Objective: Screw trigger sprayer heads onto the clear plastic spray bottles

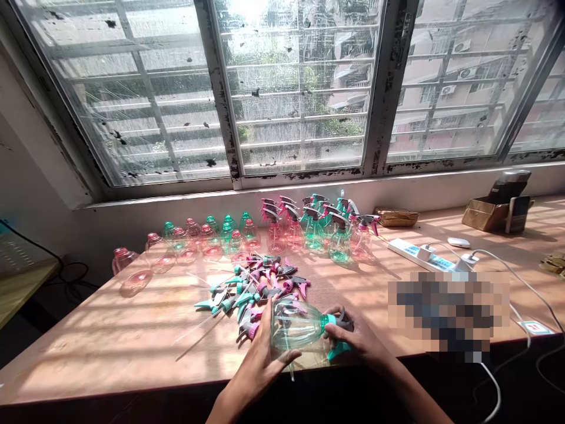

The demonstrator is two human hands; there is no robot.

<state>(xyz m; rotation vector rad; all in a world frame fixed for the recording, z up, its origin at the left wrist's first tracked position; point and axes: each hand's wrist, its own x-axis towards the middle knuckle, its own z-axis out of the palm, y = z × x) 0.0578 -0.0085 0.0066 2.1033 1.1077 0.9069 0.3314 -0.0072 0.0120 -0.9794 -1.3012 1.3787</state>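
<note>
A clear green spray bottle [296, 324] lies sideways in the air over the table's front edge, its neck pointing right. My left hand [260, 359] is closed around the base end, thumb underneath. At the neck, my right hand [359, 338] grips the trigger sprayer [339, 321], which has a teal collar and a dark body; the sprayer sits at the bottle's mouth. Part of its teal trigger shows below my fingers. Just beyond the bottle is a pile of loose pink, teal and grey trigger sprayers [260, 285] with thin dip tubes.
Several pink and green bottles without sprayers [212, 244] stand at the back left. Bottles fitted with sprayers [313, 232] stand by the wall, right of them. Farther right are a white power strip [419, 254] with cables, a cardboard box [483, 215] and a blurred patch.
</note>
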